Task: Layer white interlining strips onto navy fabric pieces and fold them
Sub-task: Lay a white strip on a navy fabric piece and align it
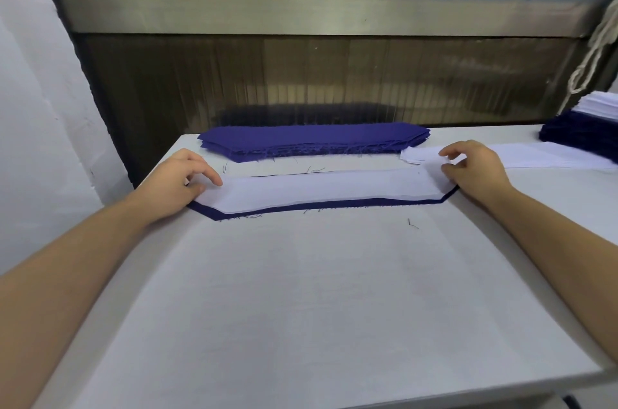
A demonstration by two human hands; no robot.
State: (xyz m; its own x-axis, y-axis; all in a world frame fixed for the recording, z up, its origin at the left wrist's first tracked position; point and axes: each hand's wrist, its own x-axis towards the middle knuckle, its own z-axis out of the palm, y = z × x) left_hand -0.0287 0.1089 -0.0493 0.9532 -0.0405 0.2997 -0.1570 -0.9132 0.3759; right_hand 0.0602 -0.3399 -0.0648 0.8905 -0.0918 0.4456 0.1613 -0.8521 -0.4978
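Observation:
A long white interlining strip (321,187) lies on a navy fabric piece (334,205), whose dark edge shows along the near side and at both angled ends. My left hand (180,177) pinches the strip's left end between thumb and fingers. My right hand (475,167) pinches the strip's right end, fingers curled over it. Behind them a stack of navy pieces (314,141) lies flat, and a pile of white strips (521,156) spreads out to the right.
The white table (301,291) stretches wide towards me. A second stack of navy and white pieces (585,124) sits at the far right edge. A dark machine opening (317,80) runs behind the table, and a cord (592,50) hangs at right.

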